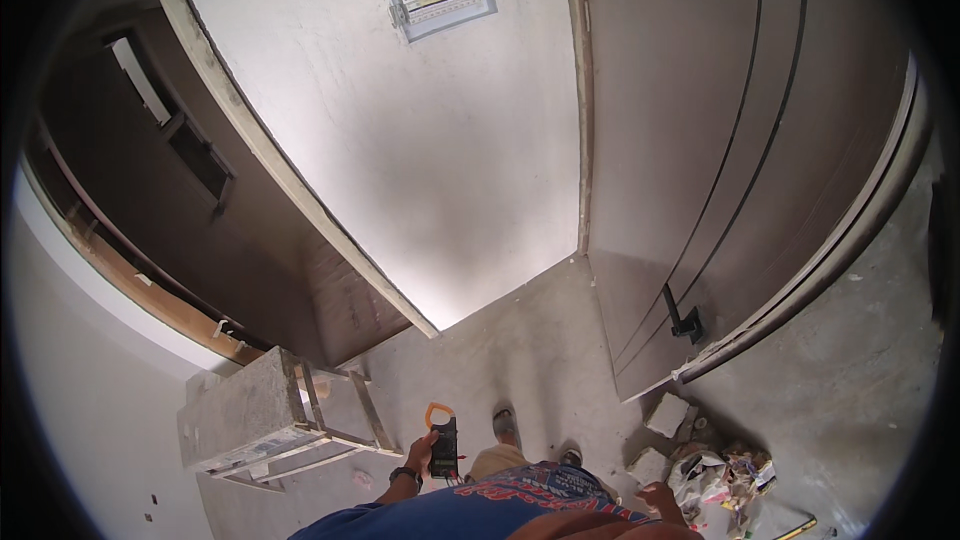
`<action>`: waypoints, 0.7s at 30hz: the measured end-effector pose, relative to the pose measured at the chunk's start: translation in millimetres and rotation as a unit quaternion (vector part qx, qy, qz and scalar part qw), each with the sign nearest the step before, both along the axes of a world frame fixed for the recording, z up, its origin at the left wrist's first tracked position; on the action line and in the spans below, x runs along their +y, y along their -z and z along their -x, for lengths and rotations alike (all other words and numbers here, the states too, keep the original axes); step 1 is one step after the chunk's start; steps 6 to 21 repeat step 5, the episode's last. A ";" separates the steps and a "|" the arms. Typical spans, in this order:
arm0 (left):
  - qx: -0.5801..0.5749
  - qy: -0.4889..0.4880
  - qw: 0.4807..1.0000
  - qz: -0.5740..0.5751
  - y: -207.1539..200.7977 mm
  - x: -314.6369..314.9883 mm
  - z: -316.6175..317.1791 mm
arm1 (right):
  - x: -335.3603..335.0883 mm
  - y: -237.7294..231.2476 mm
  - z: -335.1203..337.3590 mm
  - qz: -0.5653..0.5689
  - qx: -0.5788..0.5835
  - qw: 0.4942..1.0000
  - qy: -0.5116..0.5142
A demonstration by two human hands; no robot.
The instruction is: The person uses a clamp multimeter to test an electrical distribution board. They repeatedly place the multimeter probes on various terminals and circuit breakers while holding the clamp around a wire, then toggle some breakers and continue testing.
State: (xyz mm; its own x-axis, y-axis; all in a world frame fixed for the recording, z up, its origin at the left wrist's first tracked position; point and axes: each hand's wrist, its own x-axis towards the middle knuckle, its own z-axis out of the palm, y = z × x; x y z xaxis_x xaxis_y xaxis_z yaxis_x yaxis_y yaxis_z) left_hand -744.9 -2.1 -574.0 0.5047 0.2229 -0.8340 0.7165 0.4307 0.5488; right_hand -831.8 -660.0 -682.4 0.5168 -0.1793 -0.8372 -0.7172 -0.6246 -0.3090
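Observation:
My left hand [421, 452], with a dark watch on its wrist, is closed around a clamp meter [443, 448]. The meter has a black body and an orange jaw pointing away from me; a bit of red shows at its side. Low on the right, beside my blue shirt [520, 500], is my right hand [657, 498]. Its fingers look curled, and what they hold, if anything, is too small to make out. On the wall ahead, a recessed electrical panel [443, 0] shows coloured wires above a row of white breakers.
A brown door [730, 140] with a black handle [684, 318] stands to the right. Rubble and wrappers [715, 475] lie on the floor near my right hand. Left of me is a rough stand [255, 410] with a wooden frame. A doorway opens at far left.

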 end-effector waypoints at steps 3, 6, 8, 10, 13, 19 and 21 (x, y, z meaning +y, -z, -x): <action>0.004 -0.017 1.000 -0.016 -0.5 -6.7 9.1 | -45.6 -11.9 -66.4 -0.001 -0.328 0.945 0.013; 0.007 -0.022 1.000 -0.016 1.7 -11.1 18.5 | -68.0 -26.2 -123.5 -0.241 -0.307 0.900 0.193; 0.007 -0.022 1.000 -0.016 1.7 -11.1 18.5 | -68.0 -26.2 -123.5 -0.241 -0.307 0.900 0.193; 0.007 -0.022 1.000 -0.016 1.7 -11.1 18.5 | -68.0 -26.2 -123.5 -0.241 -0.307 0.900 0.193; 0.007 -0.022 1.000 -0.016 1.7 -11.1 18.5 | -68.0 -26.2 -123.5 -0.241 -0.307 0.900 0.193; 0.007 -0.022 1.000 -0.016 1.7 -11.1 18.5 | -68.0 -26.2 -123.5 -0.241 -0.307 0.900 0.193; 0.007 -0.022 1.000 -0.016 1.7 -11.1 18.5 | -68.0 -26.2 -123.5 -0.241 -0.307 0.900 0.193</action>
